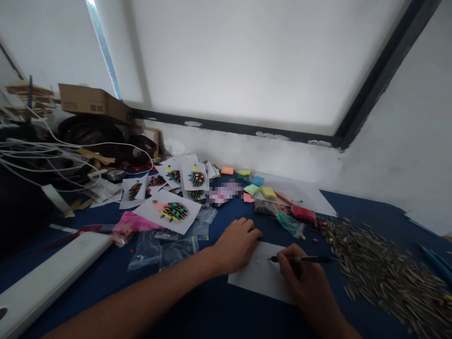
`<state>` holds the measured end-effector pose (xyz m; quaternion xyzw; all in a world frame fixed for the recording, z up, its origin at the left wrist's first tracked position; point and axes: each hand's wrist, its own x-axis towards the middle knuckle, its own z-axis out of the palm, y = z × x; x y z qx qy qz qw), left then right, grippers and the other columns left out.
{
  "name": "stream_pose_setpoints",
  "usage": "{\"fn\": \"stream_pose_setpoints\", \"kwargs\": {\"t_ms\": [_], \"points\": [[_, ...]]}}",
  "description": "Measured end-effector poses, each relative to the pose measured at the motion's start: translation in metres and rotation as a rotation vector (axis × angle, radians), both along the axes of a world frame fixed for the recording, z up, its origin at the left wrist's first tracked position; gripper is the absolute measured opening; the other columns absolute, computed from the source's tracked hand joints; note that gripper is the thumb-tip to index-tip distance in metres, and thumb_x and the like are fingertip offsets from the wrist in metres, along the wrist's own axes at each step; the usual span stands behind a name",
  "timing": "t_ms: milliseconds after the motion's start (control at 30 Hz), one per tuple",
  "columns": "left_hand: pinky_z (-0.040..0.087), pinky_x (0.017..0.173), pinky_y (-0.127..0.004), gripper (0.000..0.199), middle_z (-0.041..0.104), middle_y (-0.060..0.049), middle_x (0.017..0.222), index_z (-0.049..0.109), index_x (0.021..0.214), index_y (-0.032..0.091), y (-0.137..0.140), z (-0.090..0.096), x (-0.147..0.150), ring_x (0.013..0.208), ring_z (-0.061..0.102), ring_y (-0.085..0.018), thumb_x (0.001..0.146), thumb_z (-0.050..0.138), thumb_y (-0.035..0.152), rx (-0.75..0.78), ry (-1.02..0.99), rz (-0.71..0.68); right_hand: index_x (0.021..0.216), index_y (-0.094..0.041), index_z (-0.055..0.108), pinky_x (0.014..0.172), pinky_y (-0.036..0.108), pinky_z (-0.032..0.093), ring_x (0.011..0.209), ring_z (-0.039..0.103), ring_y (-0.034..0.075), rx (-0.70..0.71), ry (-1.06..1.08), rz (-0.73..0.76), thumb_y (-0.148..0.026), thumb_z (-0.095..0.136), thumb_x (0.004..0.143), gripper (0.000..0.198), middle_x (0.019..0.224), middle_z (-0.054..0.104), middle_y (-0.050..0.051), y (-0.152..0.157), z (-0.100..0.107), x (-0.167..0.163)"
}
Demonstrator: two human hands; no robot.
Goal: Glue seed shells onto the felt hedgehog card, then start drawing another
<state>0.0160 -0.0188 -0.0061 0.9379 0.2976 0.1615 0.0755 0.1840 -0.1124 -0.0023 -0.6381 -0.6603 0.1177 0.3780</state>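
A black pen (pixel 310 259) is gripped in my right hand (pixel 300 278), its tip touching a small white sheet of paper (pixel 261 278). Faint thin lines show on that sheet near the tip. My left hand (pixel 238 247) lies flat over the sheet's upper left part, fingers pointing forward and slightly bent, holding nothing. To the right of my right hand spreads a big heap of striped sunflower seeds (pixel 384 273). Left of my left hand is a white card (pixel 169 212) with a hedgehog-like figure made of seeds and coloured clay.
More seed-figure cards (pixel 196 176) pile up behind. Small coloured clay packs (pixel 268 192) and a red packet (pixel 303 213) lie beyond my hands. Clear plastic bags (pixel 144 249), a long white bar (pixel 52 282), tangled white cables (pixel 45 146) and a cardboard box (pixel 93 101) are on the left.
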Motion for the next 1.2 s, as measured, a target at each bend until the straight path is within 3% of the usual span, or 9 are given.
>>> {"fn": "stream_pose_setpoints", "kwargs": {"t_ms": [467,700,1200], "points": [[0.041,0.078,-0.036,0.023,0.056,-0.007,0.101,0.060,0.108,0.018,0.0003,0.0010,0.0002,0.092,0.048,-0.022,0.093,0.044,0.021,0.006,0.004,-0.001,0.066,-0.022,0.051,0.039,0.022,0.032,0.038,0.050,0.012,-0.013,-0.002,0.010,-0.043,0.044,0.089,0.032,0.045,0.047,-0.006,-0.0025,-0.0004,0.0003],[0.041,0.079,-0.036,0.023,0.056,-0.007,0.101,0.060,0.109,0.018,0.0007,-0.0002,-0.0002,0.092,0.048,-0.022,0.092,0.044,0.021,0.017,-0.006,-0.006,0.063,-0.022,0.051,0.043,0.025,0.038,0.043,0.057,0.015,0.010,-0.030,-0.075,-0.045,0.041,0.089,0.036,0.052,0.057,0.000,-0.0005,-0.0015,0.0035],[0.041,0.078,-0.036,0.023,0.055,-0.007,0.100,0.060,0.108,0.018,0.0010,-0.0010,-0.0003,0.092,0.047,-0.022,0.092,0.044,0.021,0.011,0.000,-0.006,0.067,-0.023,0.052,0.041,0.023,0.036,0.040,0.055,0.014,0.045,-0.089,-0.044,-0.043,0.041,0.091,0.034,0.046,0.052,-0.004,0.0009,-0.0030,0.0036]]}}
